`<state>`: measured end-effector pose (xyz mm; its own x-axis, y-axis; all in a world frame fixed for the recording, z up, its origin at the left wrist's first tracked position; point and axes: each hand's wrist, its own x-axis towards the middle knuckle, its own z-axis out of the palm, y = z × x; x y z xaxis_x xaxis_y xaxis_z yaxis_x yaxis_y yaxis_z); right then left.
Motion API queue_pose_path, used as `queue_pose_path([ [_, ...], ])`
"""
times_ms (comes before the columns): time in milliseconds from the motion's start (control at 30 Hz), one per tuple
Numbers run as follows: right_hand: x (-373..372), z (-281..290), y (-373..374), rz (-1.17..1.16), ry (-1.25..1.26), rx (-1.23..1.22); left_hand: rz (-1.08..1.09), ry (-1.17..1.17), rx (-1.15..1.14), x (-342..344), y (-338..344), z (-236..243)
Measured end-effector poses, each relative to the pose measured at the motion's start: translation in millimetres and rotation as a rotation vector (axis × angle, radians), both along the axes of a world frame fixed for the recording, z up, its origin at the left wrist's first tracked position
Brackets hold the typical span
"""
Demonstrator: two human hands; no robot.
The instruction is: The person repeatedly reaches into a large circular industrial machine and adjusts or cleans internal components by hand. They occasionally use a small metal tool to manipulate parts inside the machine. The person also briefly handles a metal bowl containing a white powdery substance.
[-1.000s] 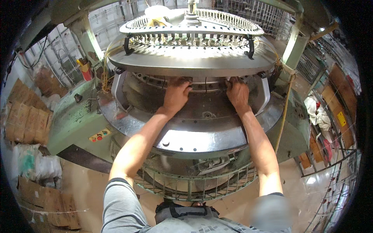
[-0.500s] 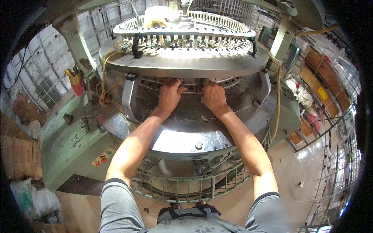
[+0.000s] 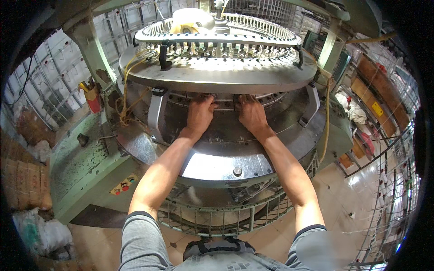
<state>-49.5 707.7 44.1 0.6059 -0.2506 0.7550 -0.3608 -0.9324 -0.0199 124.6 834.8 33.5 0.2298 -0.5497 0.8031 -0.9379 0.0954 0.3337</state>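
Both arms reach forward into the gap of a circular knitting machine, below its wide grey upper plate (image 3: 217, 79). My left hand (image 3: 200, 114) is at the dark-studded ring (image 3: 224, 103) under that plate, its fingers curled and thumb drawn in. A short way to the right, my right hand (image 3: 252, 114) is bent against the same ring, also with curled fingers. The plate's edge and the hands themselves hide the fingertips, so anything pinched there cannot be made out. Below the wrists slopes the shiny metal skirt (image 3: 226, 163) of the machine.
Curved grey brackets (image 3: 156, 117) flank the gap on either side. Above the plate runs a ring of yarn feeders (image 3: 217, 38), with a white and yellow rounded object (image 3: 193, 21) behind it. Control buttons (image 3: 124, 185) sit at lower left. A barred guard (image 3: 226, 221) curves below.
The whole view has shifted slightly, with the machine now a little further right in it. Both hands stay at the ring, fingers curled as before.
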Motion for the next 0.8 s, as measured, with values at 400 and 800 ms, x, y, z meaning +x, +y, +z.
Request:
queue_pose_path([
  [400, -1.7, -2.2, -4.6, -0.003, -0.058, 0.146, -0.058, 0.051, 0.027, -1.5, -1.2, -1.8],
  [800, -4.4, -1.5, -4.4, 0.057, -0.043, 0.118, 0.021, 0.001, 0.068, -2.5, 3.4, 1.3],
])
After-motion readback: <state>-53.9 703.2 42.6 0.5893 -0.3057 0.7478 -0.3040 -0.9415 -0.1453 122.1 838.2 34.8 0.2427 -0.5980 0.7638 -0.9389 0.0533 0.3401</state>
